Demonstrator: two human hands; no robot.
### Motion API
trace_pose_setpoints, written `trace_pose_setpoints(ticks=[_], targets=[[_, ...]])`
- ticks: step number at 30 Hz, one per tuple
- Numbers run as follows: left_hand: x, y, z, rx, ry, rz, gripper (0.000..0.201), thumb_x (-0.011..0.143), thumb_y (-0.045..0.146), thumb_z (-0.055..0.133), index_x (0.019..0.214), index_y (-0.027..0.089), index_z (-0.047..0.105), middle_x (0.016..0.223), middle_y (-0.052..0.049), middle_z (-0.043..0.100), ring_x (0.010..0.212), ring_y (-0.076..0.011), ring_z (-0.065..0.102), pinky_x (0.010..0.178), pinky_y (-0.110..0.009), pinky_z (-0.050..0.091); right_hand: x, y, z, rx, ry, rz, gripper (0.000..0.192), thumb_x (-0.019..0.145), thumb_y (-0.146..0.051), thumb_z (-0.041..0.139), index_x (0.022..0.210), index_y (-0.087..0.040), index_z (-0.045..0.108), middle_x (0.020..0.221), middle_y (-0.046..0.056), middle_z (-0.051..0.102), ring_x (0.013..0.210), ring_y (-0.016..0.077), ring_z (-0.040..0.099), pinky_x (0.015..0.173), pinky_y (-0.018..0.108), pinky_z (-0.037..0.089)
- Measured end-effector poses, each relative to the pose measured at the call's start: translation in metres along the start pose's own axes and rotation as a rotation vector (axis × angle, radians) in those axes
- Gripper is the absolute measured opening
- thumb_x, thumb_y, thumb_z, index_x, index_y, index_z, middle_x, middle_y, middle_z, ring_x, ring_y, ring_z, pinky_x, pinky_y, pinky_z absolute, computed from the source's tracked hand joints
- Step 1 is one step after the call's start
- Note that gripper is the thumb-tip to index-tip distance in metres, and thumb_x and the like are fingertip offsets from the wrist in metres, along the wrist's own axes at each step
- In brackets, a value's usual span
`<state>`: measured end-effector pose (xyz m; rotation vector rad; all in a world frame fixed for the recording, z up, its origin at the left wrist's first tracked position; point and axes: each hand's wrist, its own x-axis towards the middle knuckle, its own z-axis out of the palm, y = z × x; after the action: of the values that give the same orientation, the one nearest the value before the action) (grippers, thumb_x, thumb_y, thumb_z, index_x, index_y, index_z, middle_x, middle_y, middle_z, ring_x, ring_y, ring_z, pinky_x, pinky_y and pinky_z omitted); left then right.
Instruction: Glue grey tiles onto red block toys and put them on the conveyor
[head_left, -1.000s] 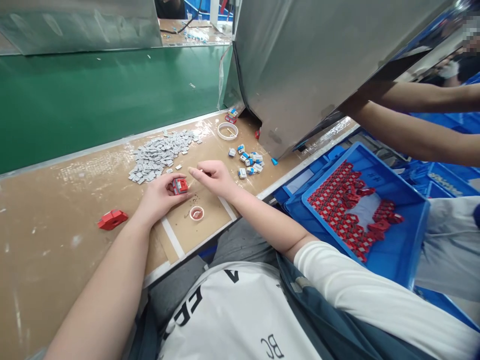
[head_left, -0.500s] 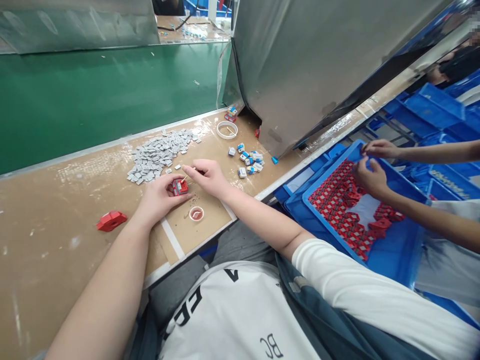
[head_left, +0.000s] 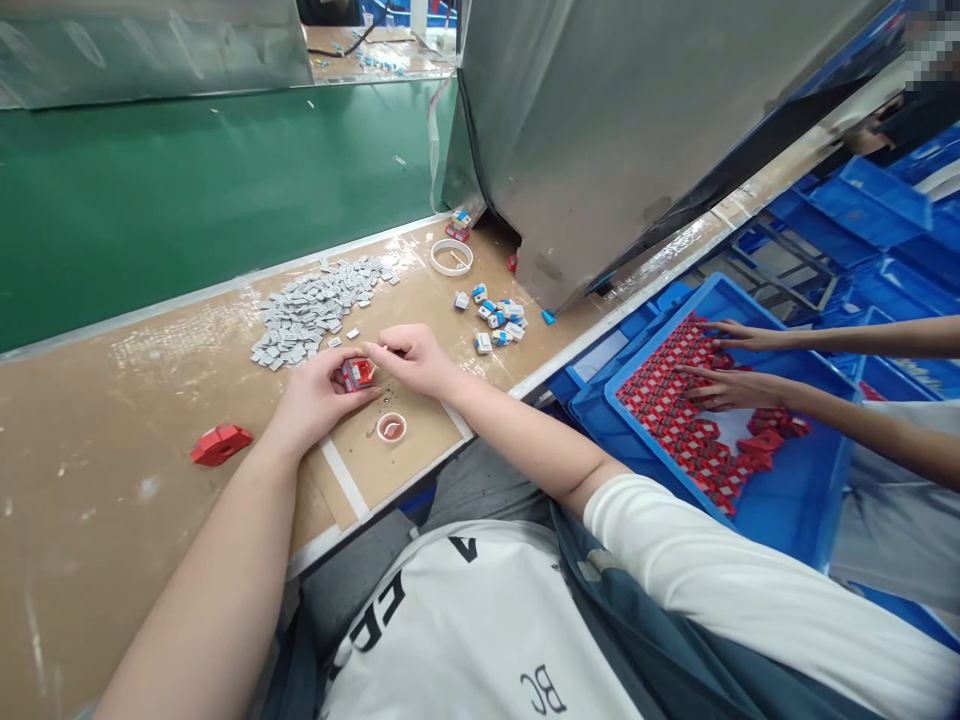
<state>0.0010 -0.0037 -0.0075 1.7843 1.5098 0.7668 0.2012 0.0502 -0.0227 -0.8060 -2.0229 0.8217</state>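
A brown workbench (head_left: 112, 480) runs along a green conveyor belt (head_left: 187, 190), with a large grey metal housing (head_left: 622, 130) rising at its far right. Beside the bench a blue crate (head_left: 795, 500) holds rows of small red parts, and a co-worker's two hands (head_left: 724, 385) lie flat, fingers spread, on those rows. On the bench sit a heap of grey chips (head_left: 307, 312), a cluster of blue-and-white parts (head_left: 496, 322), a white tape ring (head_left: 451, 257), a lone red block (head_left: 220, 443) and a small round dish (head_left: 391, 427). The left hand (head_left: 311, 395) is curled around a small red component (head_left: 358, 373), gripping it just above the bench. The right hand (head_left: 416, 357) is pinched closed, its fingertips touching that component's top.
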Motion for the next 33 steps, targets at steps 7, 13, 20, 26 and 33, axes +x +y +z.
trace_pose_setpoints(ticks=[7,13,20,26,33], targets=[[0.000,0.000,0.000,0.002,-0.012,0.014,0.064,0.076,0.066,0.086,0.122,0.023,0.078,0.106,-0.006,0.076,0.085,-0.0246,0.068,0.080,-0.036,0.058,0.001,-0.003,0.003,0.018,-0.011,-0.020,0.060,0.113,-0.059,0.043,0.067,-0.024,0.028,0.066,-0.004,0.034,0.068,0.0122,0.035,0.068,0.030,0.031],[0.000,0.000,0.000,-0.001,-0.027,0.011,0.070,0.075,0.069,0.086,0.127,0.023,0.077,0.107,-0.006,0.076,0.081,-0.0228,0.066,0.079,-0.036,0.057,0.001,-0.001,0.006,0.012,0.105,-0.018,0.058,0.113,-0.059,0.046,0.069,-0.024,0.029,0.068,-0.004,0.034,0.068,0.0122,0.035,0.070,0.030,0.032],[0.000,-0.002,-0.001,-0.054,-0.008,-0.028,0.071,0.070,0.068,0.089,0.123,0.023,0.077,0.105,-0.005,0.076,0.079,-0.0216,0.065,0.077,-0.036,0.057,-0.007,-0.009,-0.006,0.030,0.116,0.019,0.061,0.111,-0.061,0.048,0.067,-0.024,0.027,0.066,-0.006,0.028,0.064,0.0113,0.032,0.066,0.030,0.029],[0.003,-0.004,0.004,-0.326,0.140,-0.124,0.073,0.068,0.061,0.091,0.126,0.021,0.070,0.108,-0.007,0.075,0.088,-0.0231,0.071,0.078,-0.035,0.060,-0.044,-0.025,-0.026,-0.103,-0.400,-0.073,0.057,0.112,-0.051,0.053,0.064,-0.021,0.044,0.063,-0.003,0.044,0.063,0.0121,0.042,0.065,0.031,0.025],[0.004,-0.005,0.003,-0.343,0.477,-0.130,0.060,0.082,0.060,0.081,0.125,0.024,0.058,0.110,-0.005,0.070,0.083,-0.0181,0.066,0.071,-0.031,0.058,-0.001,-0.028,-0.039,-0.467,-0.391,0.071,0.049,0.117,-0.049,0.046,0.086,-0.018,0.068,0.089,0.006,0.072,0.082,0.0172,0.060,0.071,0.031,0.028]])
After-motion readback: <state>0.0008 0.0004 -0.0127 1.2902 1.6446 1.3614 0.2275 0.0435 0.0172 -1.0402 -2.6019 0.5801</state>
